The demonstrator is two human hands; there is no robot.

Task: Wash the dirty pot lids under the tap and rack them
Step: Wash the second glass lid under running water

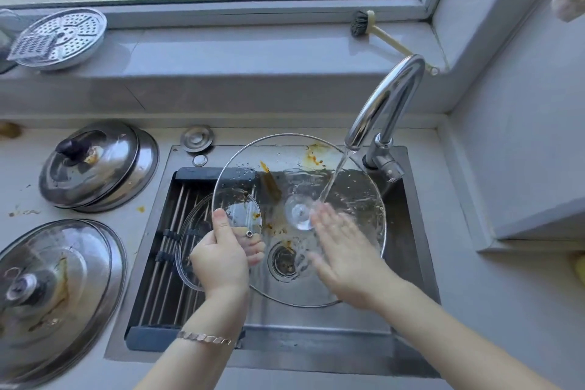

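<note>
The big glass lid [354, 196] is held over the sink [408, 231], tilted under the tap [389, 98], with the water stream [335, 177] landing just beside its clear knob [299, 210]. All of its weight seems to hang on the left hand [221, 263], which pinches the near-left rim with the thumb on top and the fingers underneath. The right hand [345, 250] lies flat and spread on the wet glass, fingers straight and blurred, so it is rubbing rather than holding. That is the part I'd worry about: a wide, wet, slippery lid held at one edge, with the other hand pushing on it. A firm push could twist the rim out of that pinch. The lid would then drop onto the steel basin, or onto the smaller glass lid [198, 231] lying on the rack [158, 279] directly below, glass on glass. The far rim also sits close under the spout, so lifting or turning the lid carelessly could knock it against the metal. Orange sauce smears [315, 155] cling near that far edge, above where the stream lands, and they could easily be missed. Dirty run-off may drip onto the small lid, which seems to have specks of its own. Two stacks of steel lids [95, 165] wait on the desk [25, 199], and with the small lid lying flat, rack space looks tight.
</note>
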